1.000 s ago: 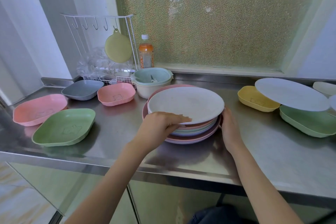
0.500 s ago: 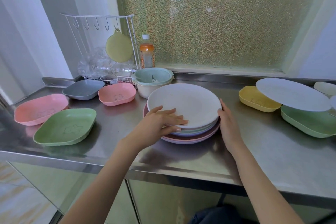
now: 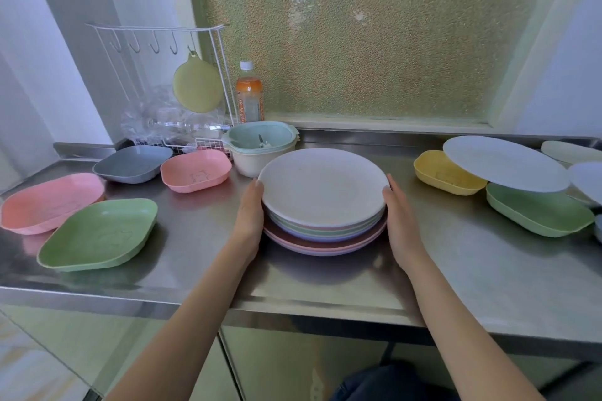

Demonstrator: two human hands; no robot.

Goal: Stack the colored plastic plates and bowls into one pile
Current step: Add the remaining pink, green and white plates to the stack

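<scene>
A pile of round plates (image 3: 324,228) sits mid-counter, a white plate (image 3: 322,189) on top of green, lilac and pink ones. My left hand (image 3: 249,218) lies flat against the pile's left side and my right hand (image 3: 402,221) against its right side, fingers straight. To the left lie a green square dish (image 3: 97,234), a large pink dish (image 3: 49,202), a grey dish (image 3: 133,163) and a small pink dish (image 3: 195,169). On the right are a yellow dish (image 3: 439,172), a green dish (image 3: 537,215) and a pale blue plate (image 3: 505,163) resting across them.
Nested teal and cream bowls (image 3: 260,146) stand just behind the pile. A white wire rack (image 3: 163,75) with a hanging yellow-green disc, clear plastic and an orange bottle (image 3: 249,94) fill the back left. More pale plates (image 3: 583,172) sit at the far right edge. The steel counter's (image 3: 325,286) front edge is near.
My left hand slid off the top of the white plate to the pile's left side. The white plate settled centred on the pile. My right hand stayed at the right side.
</scene>
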